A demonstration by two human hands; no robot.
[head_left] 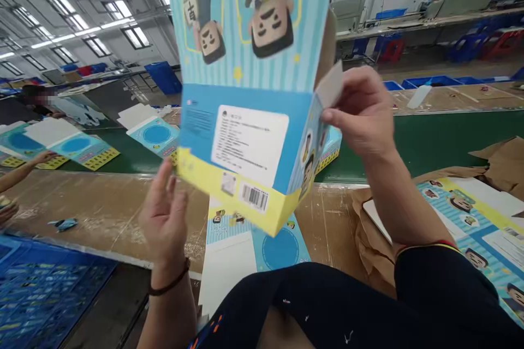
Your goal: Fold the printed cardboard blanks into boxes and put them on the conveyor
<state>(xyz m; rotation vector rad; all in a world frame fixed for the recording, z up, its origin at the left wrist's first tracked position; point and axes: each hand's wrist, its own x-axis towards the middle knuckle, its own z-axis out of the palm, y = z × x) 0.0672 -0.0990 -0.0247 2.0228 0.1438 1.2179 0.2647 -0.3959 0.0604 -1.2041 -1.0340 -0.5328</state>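
Note:
A printed cardboard box (245, 120) rises in front of me, partly folded, with blue-striped panels, cartoon figures, a white label and a yellow lower band with a barcode. My right hand (360, 109) pinches a pale side flap at its upper right edge. My left hand (164, 218) stands open below the box's left corner, fingers apart, the fingertips at or very near the yellow edge. Under the box lies a flat printed blank (262, 248) on the brown-covered table (110, 212). The box's far side is hidden.
A stack of printed blanks (475, 229) lies on brown paper at my right. A green conveyor belt (409, 144) runs behind the table. Beyond it, a co-worker's hand (43, 158) rests on a printed sheet (73, 144). A blue crate (41, 294) sits low at left.

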